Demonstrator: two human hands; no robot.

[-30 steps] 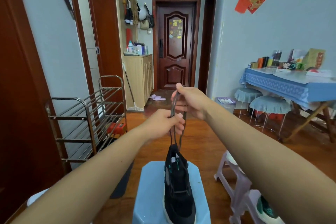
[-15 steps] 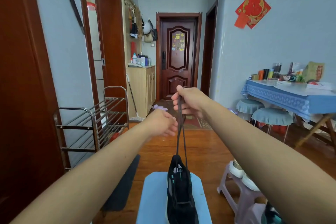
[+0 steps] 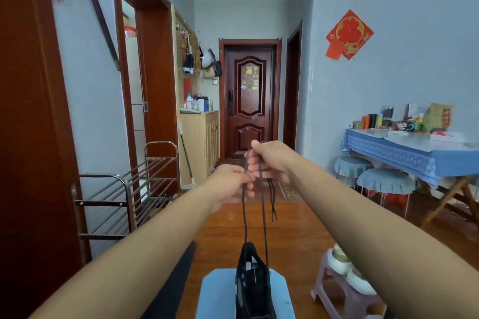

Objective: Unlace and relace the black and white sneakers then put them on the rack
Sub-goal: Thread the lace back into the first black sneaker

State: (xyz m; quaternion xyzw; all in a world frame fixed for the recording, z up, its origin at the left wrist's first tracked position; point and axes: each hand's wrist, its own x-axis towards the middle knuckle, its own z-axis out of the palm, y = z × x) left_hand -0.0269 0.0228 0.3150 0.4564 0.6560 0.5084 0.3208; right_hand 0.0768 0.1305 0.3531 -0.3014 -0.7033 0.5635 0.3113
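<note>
Sneaker [image 3: 252, 290]: black, standing on my blue stool [image 3: 217, 292], toe towards me. Lace [image 3: 263, 215]: two dark strands drawn taut from its top, now longer than a second ago; loose ends dangle below my right hand [image 3: 269, 160], whose fingers curl round the strands. Left hand [image 3: 233, 184]: pinching one strand lower down. Judgement: evening the ends, lacing underway. Rack [image 3: 124, 197]: left, well apart, awaiting the pair.

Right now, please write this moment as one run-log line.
stage: lacing | left hand: pinches lace | right hand: grips lace | sneaker: on blue stool | rack: sneaker not yet placed
</note>
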